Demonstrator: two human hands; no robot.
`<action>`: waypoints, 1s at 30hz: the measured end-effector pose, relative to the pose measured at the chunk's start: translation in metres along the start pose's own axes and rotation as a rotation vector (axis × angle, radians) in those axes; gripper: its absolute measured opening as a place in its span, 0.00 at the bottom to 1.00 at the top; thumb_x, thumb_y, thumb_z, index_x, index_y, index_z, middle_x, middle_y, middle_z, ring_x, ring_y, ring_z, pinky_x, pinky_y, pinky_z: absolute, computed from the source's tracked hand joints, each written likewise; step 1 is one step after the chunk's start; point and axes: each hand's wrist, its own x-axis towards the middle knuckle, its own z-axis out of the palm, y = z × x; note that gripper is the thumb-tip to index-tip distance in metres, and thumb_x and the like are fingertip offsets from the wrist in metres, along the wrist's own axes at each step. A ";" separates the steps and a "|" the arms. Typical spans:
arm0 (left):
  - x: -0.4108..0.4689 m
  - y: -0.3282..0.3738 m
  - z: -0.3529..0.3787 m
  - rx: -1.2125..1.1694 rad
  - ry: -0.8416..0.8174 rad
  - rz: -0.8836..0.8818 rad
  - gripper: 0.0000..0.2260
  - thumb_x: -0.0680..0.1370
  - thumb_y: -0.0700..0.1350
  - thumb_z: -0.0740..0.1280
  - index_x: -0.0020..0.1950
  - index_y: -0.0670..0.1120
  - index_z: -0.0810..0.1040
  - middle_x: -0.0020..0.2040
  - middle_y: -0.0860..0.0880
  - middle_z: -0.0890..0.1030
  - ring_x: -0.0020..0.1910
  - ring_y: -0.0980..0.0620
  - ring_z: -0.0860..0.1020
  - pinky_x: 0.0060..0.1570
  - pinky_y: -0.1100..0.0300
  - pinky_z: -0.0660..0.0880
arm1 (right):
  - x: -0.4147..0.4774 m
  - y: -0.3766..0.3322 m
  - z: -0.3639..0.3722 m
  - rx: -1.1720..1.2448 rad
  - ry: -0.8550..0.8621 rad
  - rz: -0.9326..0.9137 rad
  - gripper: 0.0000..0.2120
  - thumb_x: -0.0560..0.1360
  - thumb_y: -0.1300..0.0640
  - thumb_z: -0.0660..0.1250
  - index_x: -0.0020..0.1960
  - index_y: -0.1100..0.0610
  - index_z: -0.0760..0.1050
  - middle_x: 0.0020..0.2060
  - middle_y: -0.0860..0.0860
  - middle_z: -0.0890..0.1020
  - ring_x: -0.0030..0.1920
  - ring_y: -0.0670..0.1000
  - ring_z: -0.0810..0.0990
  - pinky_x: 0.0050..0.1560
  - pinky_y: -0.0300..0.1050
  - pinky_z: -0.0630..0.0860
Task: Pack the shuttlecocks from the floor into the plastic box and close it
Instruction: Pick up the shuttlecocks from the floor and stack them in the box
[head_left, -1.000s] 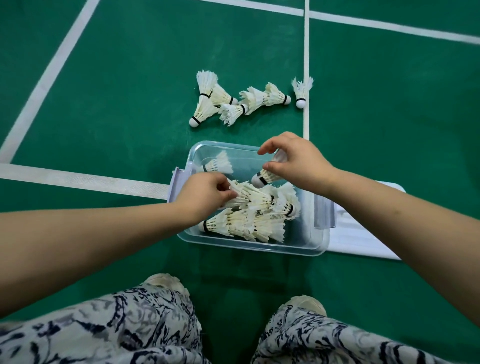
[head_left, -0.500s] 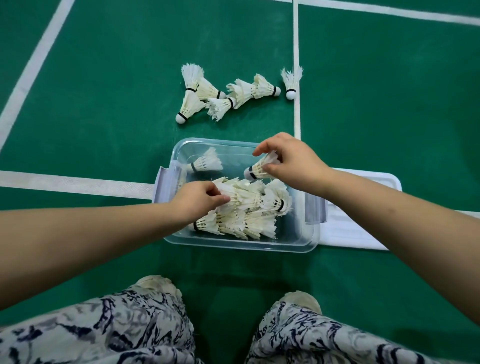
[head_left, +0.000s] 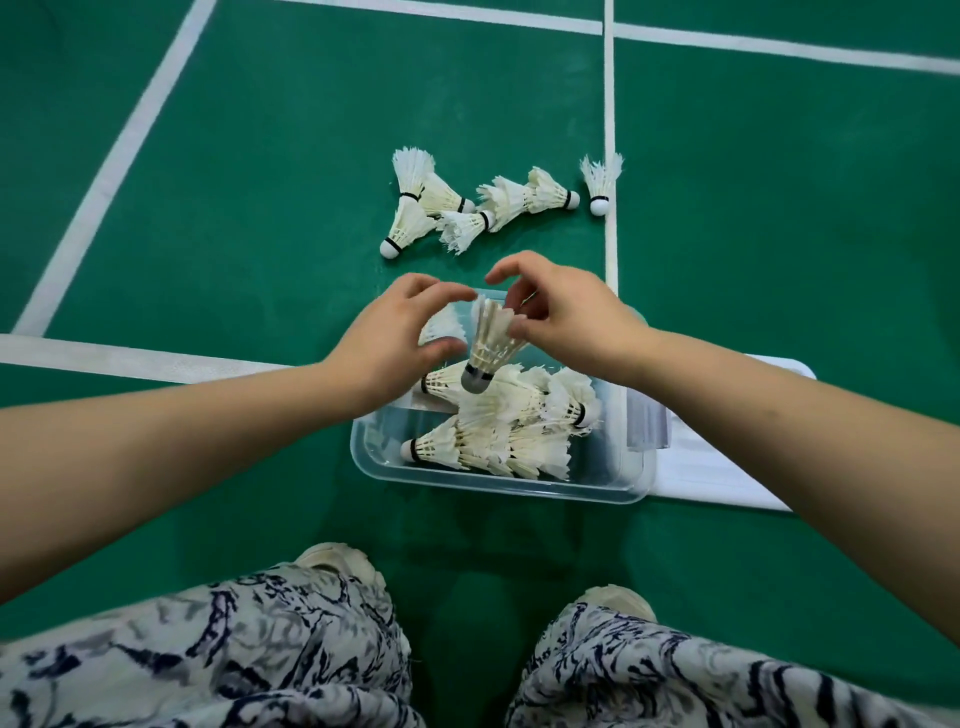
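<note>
A clear plastic box (head_left: 493, 486) sits on the green floor in front of my knees. Several white feather shuttlecocks (head_left: 519, 431) lie in it on their sides. My right hand (head_left: 571, 317) hovers over the box's far end and pinches one shuttlecock (head_left: 488, 348) by its feathers, cork pointing down. My left hand (head_left: 395, 338) is beside it, fingers and thumb loosely curved, holding nothing. Beyond the box, several loose shuttlecocks (head_left: 467, 208) lie in a cluster on the floor. A single shuttlecock (head_left: 600, 182) lies by the white line.
The box's white lid (head_left: 727, 467) lies flat on the floor against the box's right side. White court lines (head_left: 610, 156) cross the green floor. My knees in patterned trousers (head_left: 260, 649) and my shoes (head_left: 337, 558) are close to the box's near side.
My right hand lifted its shuttlecock and turned it cork-down. My left hand rose off the pile in the box and moved up next to it.
</note>
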 end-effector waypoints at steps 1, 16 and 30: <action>0.000 -0.001 -0.003 0.029 0.005 0.020 0.19 0.73 0.47 0.68 0.64 0.52 0.73 0.64 0.47 0.71 0.61 0.49 0.71 0.55 0.62 0.65 | 0.002 -0.004 0.002 -0.004 -0.015 -0.022 0.18 0.73 0.66 0.66 0.61 0.53 0.71 0.44 0.48 0.77 0.42 0.50 0.76 0.49 0.41 0.73; -0.014 -0.032 -0.022 0.092 0.158 0.216 0.09 0.69 0.46 0.72 0.43 0.40 0.81 0.39 0.47 0.78 0.42 0.48 0.70 0.40 0.66 0.55 | 0.028 -0.041 0.024 -0.010 -0.084 -0.210 0.09 0.72 0.64 0.68 0.52 0.59 0.77 0.42 0.46 0.80 0.44 0.43 0.77 0.45 0.25 0.69; -0.009 -0.016 0.006 0.185 0.008 -0.046 0.09 0.73 0.47 0.65 0.36 0.48 0.68 0.35 0.48 0.75 0.37 0.46 0.72 0.35 0.57 0.67 | 0.020 -0.017 0.015 -0.102 0.023 -0.079 0.11 0.74 0.59 0.67 0.57 0.54 0.75 0.49 0.44 0.73 0.48 0.44 0.72 0.49 0.34 0.67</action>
